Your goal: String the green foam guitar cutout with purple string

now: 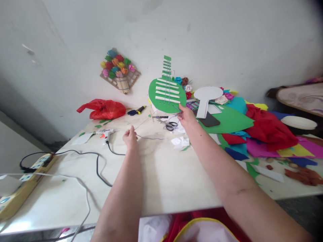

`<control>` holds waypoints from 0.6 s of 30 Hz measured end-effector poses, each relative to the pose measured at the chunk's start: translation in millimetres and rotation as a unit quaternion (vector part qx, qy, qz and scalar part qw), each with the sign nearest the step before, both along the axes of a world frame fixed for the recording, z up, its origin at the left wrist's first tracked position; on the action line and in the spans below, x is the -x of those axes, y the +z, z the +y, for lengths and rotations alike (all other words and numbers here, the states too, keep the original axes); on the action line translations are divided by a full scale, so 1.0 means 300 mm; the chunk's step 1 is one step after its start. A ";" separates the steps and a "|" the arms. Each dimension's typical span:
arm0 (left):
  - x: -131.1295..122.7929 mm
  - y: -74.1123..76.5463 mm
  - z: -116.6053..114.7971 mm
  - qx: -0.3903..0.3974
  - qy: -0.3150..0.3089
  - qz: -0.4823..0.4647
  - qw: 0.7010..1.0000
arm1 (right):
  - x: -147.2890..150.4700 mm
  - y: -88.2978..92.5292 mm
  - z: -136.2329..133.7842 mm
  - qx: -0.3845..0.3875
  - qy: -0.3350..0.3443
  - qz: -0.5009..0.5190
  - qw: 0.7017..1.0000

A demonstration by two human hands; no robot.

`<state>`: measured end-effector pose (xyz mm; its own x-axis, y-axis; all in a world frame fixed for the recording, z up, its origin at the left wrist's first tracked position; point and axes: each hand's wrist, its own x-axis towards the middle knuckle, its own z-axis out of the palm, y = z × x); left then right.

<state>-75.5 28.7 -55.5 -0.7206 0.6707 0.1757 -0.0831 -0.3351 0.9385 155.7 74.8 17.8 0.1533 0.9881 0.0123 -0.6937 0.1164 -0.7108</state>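
Note:
My right hand (186,116) grips the lower edge of a green paper lute (154,90), holding it upright above the table. White strips cross its round body and neck, and thin bluish strings run lengthwise over them. To the left, the fingers of my left hand (130,136) are pinched on a thin grey string (142,125) that stretches toward the bottom of the lute. A loose end of string (151,138) trails rightward from that hand. Below the lute lie scissors (171,126) and a dark pen (160,117).
A white hot glue gun (108,134) lies left, its black cord running across the table. A power strip (37,168) sits at the left edge. Behind are a red plastic bag (107,109) and pliers (136,110). Coloured paper (270,127) and a white paddle-shaped cutout (208,92) are at right.

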 end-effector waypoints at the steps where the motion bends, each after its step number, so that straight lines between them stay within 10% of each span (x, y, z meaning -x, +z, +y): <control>1: 0.001 0.000 -0.002 0.010 0.016 0.020 1.000 | -0.001 -0.001 0.000 -0.005 -0.008 -0.004 1.000; 8: -0.021 0.010 -0.013 0.027 0.129 0.245 0.961 | 0.040 -0.035 -0.020 -0.015 0.023 -0.055 0.998; 12: -0.039 0.002 -0.004 0.006 -0.077 0.123 0.989 | 0.075 -0.068 -0.026 -0.013 0.058 -0.101 0.993; 18: -0.080 0.014 -0.027 -0.051 -0.358 -0.053 0.931 | 0.113 -0.106 -0.028 -0.016 0.114 -0.145 0.983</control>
<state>-51.6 20.6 -51.2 -0.1125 0.9695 0.2178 -0.4095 -0.2449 0.8788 121.8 66.5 -14.1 -0.0859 0.9948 0.0543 -0.4732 0.0072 -0.8809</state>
